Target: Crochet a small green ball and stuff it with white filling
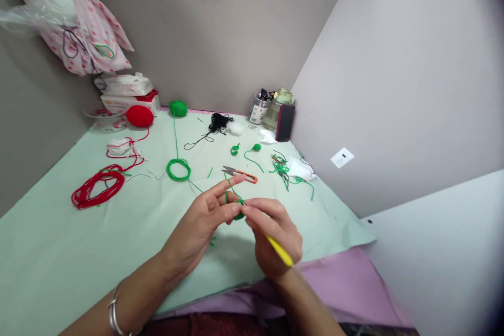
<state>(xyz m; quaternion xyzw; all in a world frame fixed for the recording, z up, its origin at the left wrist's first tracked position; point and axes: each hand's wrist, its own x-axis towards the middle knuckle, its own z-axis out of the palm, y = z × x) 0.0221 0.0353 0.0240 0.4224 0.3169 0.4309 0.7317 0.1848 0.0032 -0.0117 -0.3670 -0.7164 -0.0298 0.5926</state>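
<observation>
Above the worktop (137,241), near its front edge, the left hand (207,210) pinches a small green yarn piece (238,216); the right hand (277,228) grips a yellow-handled tool (280,252).

A slim silver bangle (112,311) rings the bare left forearm (151,273).

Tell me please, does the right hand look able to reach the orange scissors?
Probably yes: the orange scissors lie just beyond, mostly uncovered, though the right hand holds a yellow tool.

The handle (280,252) looks smooth plastic, the bracelet (113,312) shiny metal, the green ball (178,108) matt.
</observation>
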